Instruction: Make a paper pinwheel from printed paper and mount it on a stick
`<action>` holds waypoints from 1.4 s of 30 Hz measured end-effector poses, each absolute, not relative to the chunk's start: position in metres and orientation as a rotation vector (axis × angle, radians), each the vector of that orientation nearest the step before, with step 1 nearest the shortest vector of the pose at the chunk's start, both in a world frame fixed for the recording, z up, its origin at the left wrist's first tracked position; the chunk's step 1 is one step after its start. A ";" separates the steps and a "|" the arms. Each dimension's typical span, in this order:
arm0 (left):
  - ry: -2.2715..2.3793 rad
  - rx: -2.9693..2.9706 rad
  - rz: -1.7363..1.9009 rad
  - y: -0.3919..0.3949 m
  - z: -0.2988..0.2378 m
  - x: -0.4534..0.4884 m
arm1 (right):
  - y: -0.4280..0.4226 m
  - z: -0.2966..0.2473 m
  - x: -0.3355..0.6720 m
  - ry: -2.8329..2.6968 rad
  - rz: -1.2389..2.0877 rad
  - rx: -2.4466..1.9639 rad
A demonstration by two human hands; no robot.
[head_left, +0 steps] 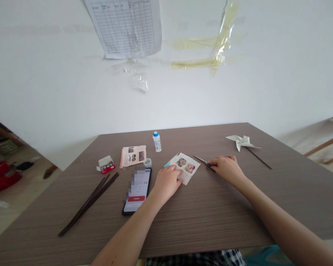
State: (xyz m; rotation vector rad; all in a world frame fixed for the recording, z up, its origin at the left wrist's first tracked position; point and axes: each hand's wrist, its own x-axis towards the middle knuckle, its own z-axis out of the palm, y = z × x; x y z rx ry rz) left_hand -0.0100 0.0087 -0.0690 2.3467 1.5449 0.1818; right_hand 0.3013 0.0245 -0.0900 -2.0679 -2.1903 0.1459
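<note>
Behind the brown wood-grain rectangular table (211, 221) rises a white plaster wall (72, 85) bearing a ruled paper chart (124, 26) and yellowed tape strips (197, 55). Left of the table, red objects (2, 177) sit on a pale floor (5, 218); right of it stands a light wooden rail (324, 146).

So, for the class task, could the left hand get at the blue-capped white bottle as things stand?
Probably yes: the left hand rests on the folded printed paper, and only tabletop lies between it and the white bottle.
</note>
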 end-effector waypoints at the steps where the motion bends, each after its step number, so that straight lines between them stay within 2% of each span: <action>1: 1.541 2.351 0.179 0.009 -0.068 -0.010 | 0.025 -0.090 0.302 -2.195 0.149 -2.076; 20: 1.456 2.369 0.205 0.010 -0.066 -0.017 | 0.021 -0.095 0.302 -2.138 0.003 -2.156; 24: 1.422 2.401 0.171 0.010 -0.061 -0.015 | 0.016 -0.101 0.285 -2.146 0.043 -1.808; 29: 1.435 2.401 0.198 0.013 -0.064 -0.012 | 0.007 -0.121 0.254 -2.150 0.437 -1.235; 33: 1.436 2.401 0.239 0.013 -0.067 -0.011 | 0.002 -0.138 0.241 -2.238 0.570 -1.167; 42: 1.464 2.511 -0.089 0.012 -0.075 -0.020 | 0.001 -0.151 0.246 -2.457 0.173 -1.383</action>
